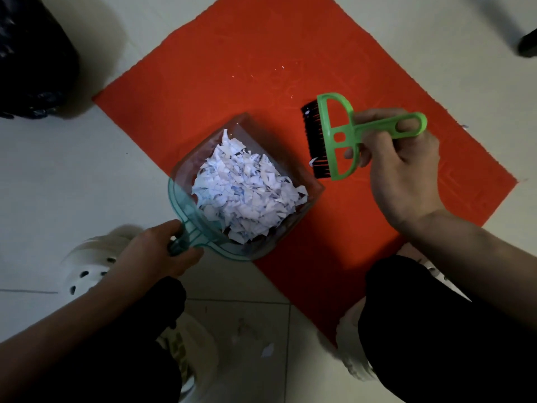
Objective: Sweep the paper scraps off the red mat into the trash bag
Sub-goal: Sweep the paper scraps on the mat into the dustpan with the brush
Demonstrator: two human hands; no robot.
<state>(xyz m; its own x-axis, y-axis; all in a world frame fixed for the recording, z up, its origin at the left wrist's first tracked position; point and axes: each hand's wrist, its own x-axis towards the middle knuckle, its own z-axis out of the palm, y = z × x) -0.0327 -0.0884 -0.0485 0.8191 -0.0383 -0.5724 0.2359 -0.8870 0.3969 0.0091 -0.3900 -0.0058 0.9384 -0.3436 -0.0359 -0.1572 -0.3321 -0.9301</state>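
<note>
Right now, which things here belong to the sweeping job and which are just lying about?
Job: mat; dustpan, held by left hand; scraps heaped in it; brush, held by right hand; bag.
Lying about: white shoe; dark thing at top right.

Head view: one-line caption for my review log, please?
Left hand holds a teal dustpan heaped with paper scraps at the red mat's edge; right hand holds a green brush beside it.
</note>
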